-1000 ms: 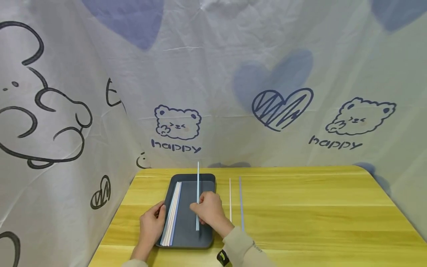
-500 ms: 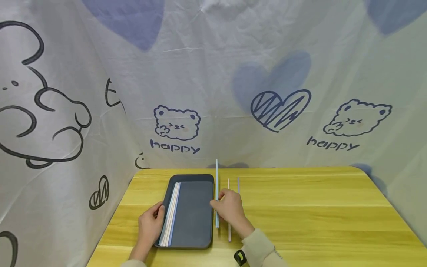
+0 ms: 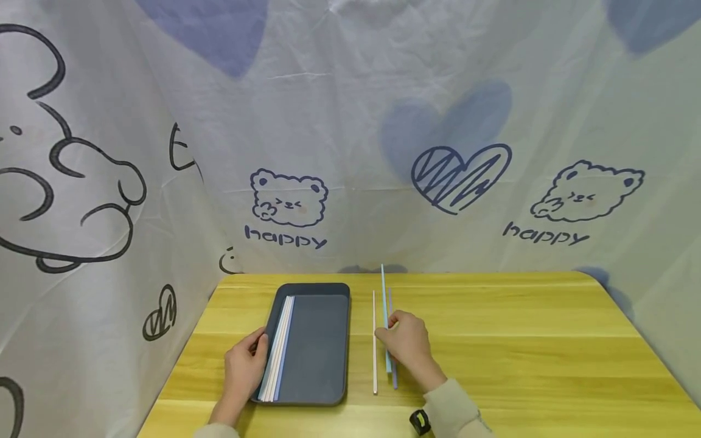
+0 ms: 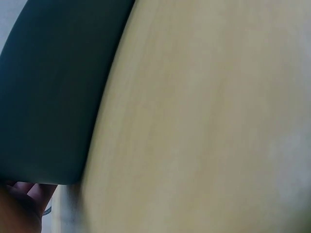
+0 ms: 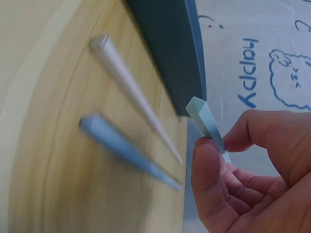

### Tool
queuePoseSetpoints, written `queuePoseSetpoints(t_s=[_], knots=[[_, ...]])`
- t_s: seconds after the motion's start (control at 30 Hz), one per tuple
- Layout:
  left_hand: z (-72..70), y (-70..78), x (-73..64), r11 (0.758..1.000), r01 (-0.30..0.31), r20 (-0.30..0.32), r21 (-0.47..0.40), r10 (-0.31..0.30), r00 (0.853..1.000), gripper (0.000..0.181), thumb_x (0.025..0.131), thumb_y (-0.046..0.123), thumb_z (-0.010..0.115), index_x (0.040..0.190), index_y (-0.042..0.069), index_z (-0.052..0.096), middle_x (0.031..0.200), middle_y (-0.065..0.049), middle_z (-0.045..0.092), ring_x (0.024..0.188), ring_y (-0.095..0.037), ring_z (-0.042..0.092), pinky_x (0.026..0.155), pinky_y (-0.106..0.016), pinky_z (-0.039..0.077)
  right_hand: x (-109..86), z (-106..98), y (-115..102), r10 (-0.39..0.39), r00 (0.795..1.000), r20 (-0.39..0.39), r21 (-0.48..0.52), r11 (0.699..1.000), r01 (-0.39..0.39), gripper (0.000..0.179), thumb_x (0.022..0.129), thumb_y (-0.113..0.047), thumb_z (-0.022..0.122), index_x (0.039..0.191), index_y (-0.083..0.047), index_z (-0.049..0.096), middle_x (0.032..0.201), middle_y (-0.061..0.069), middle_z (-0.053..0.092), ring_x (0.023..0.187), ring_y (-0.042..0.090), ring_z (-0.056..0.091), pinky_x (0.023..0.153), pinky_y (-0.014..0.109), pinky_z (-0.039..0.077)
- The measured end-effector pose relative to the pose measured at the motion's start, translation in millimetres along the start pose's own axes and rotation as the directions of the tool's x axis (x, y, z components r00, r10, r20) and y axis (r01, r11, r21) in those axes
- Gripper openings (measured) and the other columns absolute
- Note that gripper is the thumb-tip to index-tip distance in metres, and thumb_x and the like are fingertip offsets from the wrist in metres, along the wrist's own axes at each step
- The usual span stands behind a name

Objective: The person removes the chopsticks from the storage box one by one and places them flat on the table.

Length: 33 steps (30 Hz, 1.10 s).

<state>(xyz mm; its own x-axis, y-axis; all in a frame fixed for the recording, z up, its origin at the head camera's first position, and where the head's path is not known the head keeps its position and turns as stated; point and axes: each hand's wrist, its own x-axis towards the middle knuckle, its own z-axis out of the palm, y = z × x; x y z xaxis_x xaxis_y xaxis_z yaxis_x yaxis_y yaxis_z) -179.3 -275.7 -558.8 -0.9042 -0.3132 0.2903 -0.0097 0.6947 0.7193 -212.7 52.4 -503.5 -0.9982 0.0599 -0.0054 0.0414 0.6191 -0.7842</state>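
My right hand [image 3: 409,342] pinches a light-blue chopstick [image 3: 384,295] between thumb and index finger. In the right wrist view the chopstick's square end [image 5: 198,109] shows above the table. Below it lie a pale pink chopstick [image 3: 375,359] and a purple-blue chopstick [image 3: 395,381], roughly side by side; the held one overlaps the purple-blue one in the head view. My left hand [image 3: 244,363] grips the left rim of a dark grey tray [image 3: 317,359], thumb on top. A bundle of several white, pink and blue chopsticks [image 3: 278,353] lies along the tray's left side.
The yellow wooden table [image 3: 526,353] extends far to the right of the hands. A white printed cloth [image 3: 372,134] hangs behind the table's back edge and along its left side. A black band with a yellow-green patch [image 3: 420,421] shows by the right sleeve.
My right hand has carried the light-blue chopstick rightward, from over the tray, past its right rim and the pale pink chopstick, to the purple-blue one. The left hand has stayed at the tray.
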Motion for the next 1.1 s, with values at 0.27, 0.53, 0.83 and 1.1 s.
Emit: queuePoseSetpoints(t_s=[0.27,0.53,0.83,1.1], knots=[[1.2,-0.8,0.6,1.0,0.001,-0.01,0.01,-0.001,1.0,0.031,0.105,0.014,0.064,0.129,-0.001,0.073,0.108,-0.022,0.079,0.092,-0.032,0.076,0.075,-0.034,0.061,-0.4,-15,18,0.045,0.999,0.007,-0.072,0.996,-0.044,0.016,0.082,-0.017,0.073,0.077,-0.009,0.059,0.056,0.001,0.059,0.04,0.011,0.053,0.04,0.022,0.039],[1.3,-1.1,0.5,1.0,-0.015,-0.02,0.012,0.015,1.0,0.03,0.104,0.012,0.064,0.128,-0.002,0.074,0.105,-0.022,0.08,0.089,-0.031,0.075,0.073,-0.032,0.06,-1.2,-24,31,0.06,0.998,0.018,-0.146,0.988,-0.057,0.028,0.083,-0.018,0.077,0.069,-0.012,0.054,0.057,-0.001,0.053,0.044,0.012,0.05,0.046,0.024,0.036],[1.1,-2.3,1.5,1.0,0.009,0.004,0.007,-0.009,1.0,0.031,0.105,0.014,0.063,0.131,-0.001,0.073,0.109,-0.023,0.079,0.093,-0.031,0.076,0.075,-0.033,0.06,-2.8,-29,43,0.116,0.992,0.043,-0.16,0.981,-0.107,0.03,0.082,-0.016,0.081,0.068,-0.011,0.055,0.06,0.001,0.056,0.045,0.013,0.052,0.043,0.021,0.039],[0.9,-2.9,1.5,1.0,0.005,0.002,0.01,-0.005,1.0,0.031,0.105,0.014,0.063,0.131,-0.002,0.073,0.109,-0.023,0.079,0.093,-0.032,0.076,0.075,-0.033,0.061,-3.4,-29,46,0.126,0.991,0.048,-0.165,0.979,-0.117,0.031,0.081,-0.014,0.079,0.063,-0.014,0.053,0.057,0.0,0.055,0.042,0.012,0.053,0.041,0.02,0.038]])
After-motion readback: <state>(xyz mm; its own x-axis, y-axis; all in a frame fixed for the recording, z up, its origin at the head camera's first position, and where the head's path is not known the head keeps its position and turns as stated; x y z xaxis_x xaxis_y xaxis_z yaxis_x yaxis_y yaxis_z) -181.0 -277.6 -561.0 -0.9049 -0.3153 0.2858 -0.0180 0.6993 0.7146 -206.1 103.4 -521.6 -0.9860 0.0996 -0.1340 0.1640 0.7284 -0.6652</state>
